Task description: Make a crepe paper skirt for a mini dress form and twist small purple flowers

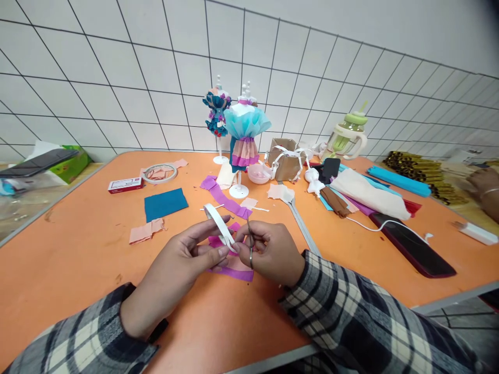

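Note:
In the head view, my left hand (187, 259) grips a thin roll of white tape (219, 224), tilted on edge between fingers and thumb. My right hand (271, 252) has small metal scissors (251, 244) tucked in its fingers, blades pointing away from me. Its thumb and fingertip meet the tape's lower end, close to my left thumb. Beneath both hands lie pink and magenta crepe paper pieces (237, 274), partly covered. Beyond them stretches a purple paper strip (224, 200). A white mini dress form (238, 191) wears a turquoise, peach and purple paper dress (247, 124).
A second dressed form (218, 111) stands behind. Leftward lie a blue paper sheet (166, 204), another tape roll (159, 173) and a red-white box (125, 185). To the right are a cardboard box (287, 160), a bottle (346, 136), paper rolls (370, 192) and a phone (413, 244). Another person's hand (485, 184) shows far right.

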A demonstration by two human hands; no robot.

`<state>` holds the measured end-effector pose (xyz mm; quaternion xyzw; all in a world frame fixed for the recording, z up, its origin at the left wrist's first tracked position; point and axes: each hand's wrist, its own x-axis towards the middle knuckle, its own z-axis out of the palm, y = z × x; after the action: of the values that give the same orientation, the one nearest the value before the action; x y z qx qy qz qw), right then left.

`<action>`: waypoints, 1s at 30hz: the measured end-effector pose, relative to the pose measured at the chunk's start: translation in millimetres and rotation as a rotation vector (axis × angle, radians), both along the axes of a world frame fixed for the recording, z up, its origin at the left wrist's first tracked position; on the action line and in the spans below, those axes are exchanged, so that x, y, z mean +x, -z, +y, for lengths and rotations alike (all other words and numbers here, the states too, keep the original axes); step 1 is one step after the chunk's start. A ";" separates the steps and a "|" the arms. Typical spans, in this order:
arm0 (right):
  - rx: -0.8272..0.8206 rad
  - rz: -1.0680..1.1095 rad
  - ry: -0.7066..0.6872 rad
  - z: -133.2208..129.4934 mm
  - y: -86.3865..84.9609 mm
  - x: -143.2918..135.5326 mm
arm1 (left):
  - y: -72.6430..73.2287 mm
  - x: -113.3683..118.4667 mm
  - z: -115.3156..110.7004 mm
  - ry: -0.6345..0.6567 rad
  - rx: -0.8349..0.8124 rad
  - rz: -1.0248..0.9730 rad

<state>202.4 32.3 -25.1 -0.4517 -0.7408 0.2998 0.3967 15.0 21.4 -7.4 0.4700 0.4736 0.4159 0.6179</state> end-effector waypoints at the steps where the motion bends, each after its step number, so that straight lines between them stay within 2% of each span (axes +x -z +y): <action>1: -0.009 0.016 -0.006 -0.1 -0.6 0.5 | 0.2 -1.0 -0.3 0.012 0.015 -0.003; 5: -0.003 0.010 -0.073 -0.7 -2.2 0.2 | -2.0 -1.9 -2.4 0.139 0.108 -0.082; 7: -0.022 0.018 -0.089 -0.9 -1.9 -1.0 | -2.9 0.0 -2.1 0.161 0.123 -0.083; 12: -0.105 0.083 -0.114 -0.1 0.8 -2.5 | -0.8 3.2 1.8 0.056 0.101 -0.001; 16: -0.130 0.101 -0.094 1.4 2.0 -1.4 | -0.2 0.1 2.2 0.037 0.063 0.022; 21: -0.144 0.122 -0.104 2.2 -0.6 0.4 | 1.4 -2.5 0.3 0.060 0.177 0.159; 26: -0.148 0.114 -0.142 1.6 -2.5 -1.2 | 1.6 -2.2 -0.4 0.085 0.261 0.140; 30: -0.327 0.298 -0.216 0.6 -4.7 -2.9 | -0.4 -1.0 1.0 0.053 0.296 0.245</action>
<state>199.5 32.9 -20.4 -0.3790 -0.6596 0.5198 0.3888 14.0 22.4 -7.1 0.6152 0.4665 0.4042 0.4904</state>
